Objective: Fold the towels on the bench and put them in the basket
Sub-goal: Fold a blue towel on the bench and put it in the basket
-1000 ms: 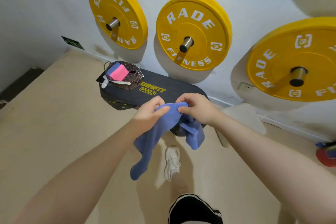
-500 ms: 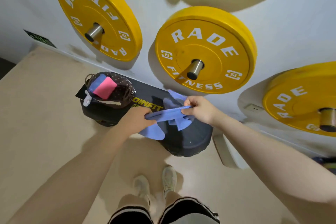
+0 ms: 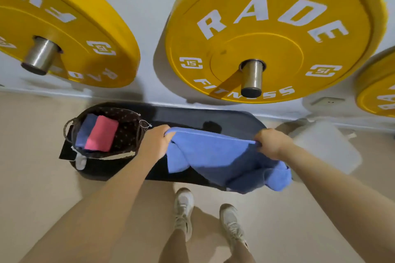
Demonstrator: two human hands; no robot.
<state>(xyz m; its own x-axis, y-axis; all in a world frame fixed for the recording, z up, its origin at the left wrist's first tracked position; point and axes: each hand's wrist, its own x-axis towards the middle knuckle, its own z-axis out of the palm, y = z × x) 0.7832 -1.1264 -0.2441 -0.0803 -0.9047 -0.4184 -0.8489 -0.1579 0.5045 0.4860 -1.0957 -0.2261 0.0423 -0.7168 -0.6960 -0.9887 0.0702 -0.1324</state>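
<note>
Hands [image 3: 210, 142] at blue towel's [image 3: 215, 156] top corners

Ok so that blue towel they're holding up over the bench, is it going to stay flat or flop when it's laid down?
Probably flop: the blue towel sags between the left hand and right hand, and its lower part bunches on the bench. It looks light, held only by its corners.

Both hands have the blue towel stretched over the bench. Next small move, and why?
Probably lower it flat onto the dark padded bench. The left hand and right hand each pinch a corner of the light blue towel, top edge taut, but the rest hangs bunched over the bench's near edge, so it isn't ready to fold.
</note>
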